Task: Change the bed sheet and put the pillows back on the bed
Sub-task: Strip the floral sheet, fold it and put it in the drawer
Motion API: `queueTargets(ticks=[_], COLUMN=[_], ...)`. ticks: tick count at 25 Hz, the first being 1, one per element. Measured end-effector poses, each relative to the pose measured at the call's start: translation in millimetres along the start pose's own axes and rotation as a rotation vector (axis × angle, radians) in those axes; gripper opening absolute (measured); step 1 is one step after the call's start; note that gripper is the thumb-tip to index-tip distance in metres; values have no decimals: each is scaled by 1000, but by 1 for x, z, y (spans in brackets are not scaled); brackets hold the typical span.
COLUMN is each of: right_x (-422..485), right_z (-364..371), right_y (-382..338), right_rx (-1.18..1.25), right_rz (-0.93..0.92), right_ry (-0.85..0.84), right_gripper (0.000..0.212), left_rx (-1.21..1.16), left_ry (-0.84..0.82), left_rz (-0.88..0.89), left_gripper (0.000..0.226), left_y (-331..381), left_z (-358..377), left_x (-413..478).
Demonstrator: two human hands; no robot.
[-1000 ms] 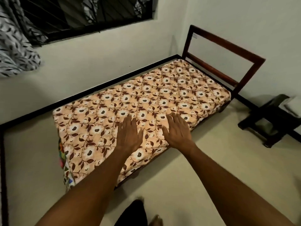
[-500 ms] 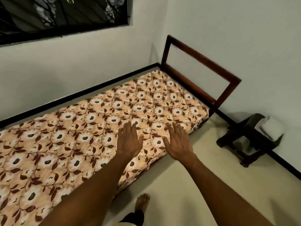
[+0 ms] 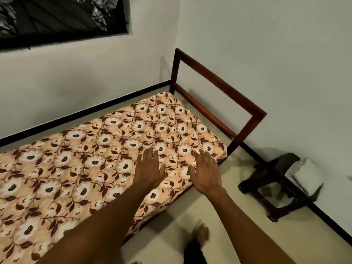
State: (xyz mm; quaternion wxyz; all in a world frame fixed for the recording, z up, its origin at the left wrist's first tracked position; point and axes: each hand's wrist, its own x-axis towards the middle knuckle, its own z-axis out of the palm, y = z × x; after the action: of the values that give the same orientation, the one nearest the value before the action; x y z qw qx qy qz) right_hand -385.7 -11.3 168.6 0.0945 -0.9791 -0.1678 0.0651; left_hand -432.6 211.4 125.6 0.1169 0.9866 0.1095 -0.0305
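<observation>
Window: a dark-framed window [image 3: 62,18] fills the upper left of the frame, set in a pale wall [image 3: 66,82].
Sheet: a peach bed sheet [image 3: 76,168] printed with white flowers and brown leaves lies spread flat over the bed. It runs from the left edge of the frame to right of centre and hangs over the near side.
Left hand: the left hand [image 3: 149,172], at centre frame, is flat and palm down over the sheet's near part, with fingers straight and close together. Whether it presses the cloth or hovers above it cannot be told.
Right hand: the right hand [image 3: 206,174] is just right of the left and apart from it. It is palm down, fingers straight and slightly fanned, holding nothing. The sheet lies under its fingers, and the sheet's near edge passes below its wrist.
Headboard: a dark brown wooden rail headboard [image 3: 219,82] stands right of centre, at the sheet's far end beyond both hands.
Foot: a bare foot [image 3: 202,233], blurred, is at bottom centre on the cream floor [image 3: 247,235].
Stool: a low dark stool [image 3: 266,178] stands at the right edge by the wall. A white folded bundle [image 3: 306,174] lies on it.
</observation>
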Motion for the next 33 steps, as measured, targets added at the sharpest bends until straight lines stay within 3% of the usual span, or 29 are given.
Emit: queueTargets(ticks=[7, 11, 20, 27, 33], right_x=[97, 156, 307, 386, 432], right_z=[-36, -43, -29, -23, -2], right_y=[173, 235, 295, 337, 390], right_rx=[-92, -111, -114, -34, -42], right_rz=[-70, -75, -183, -161, -260], right_ry=[-82, -101, -255, -378, -540], right_gripper=[66, 71, 64, 64, 67], left_rx=[-2, 15, -47, -44, -81], left_ry=[-37, -57, -139, -197, -235], left_rz=[-54, -75, -215, -320, -558], left_gripper=[72, 71, 72, 71, 68], left_y=[146, 191, 221, 256, 316], left_z=[25, 31, 72, 105, 137], left_x=[98, 143, 278, 319, 331])
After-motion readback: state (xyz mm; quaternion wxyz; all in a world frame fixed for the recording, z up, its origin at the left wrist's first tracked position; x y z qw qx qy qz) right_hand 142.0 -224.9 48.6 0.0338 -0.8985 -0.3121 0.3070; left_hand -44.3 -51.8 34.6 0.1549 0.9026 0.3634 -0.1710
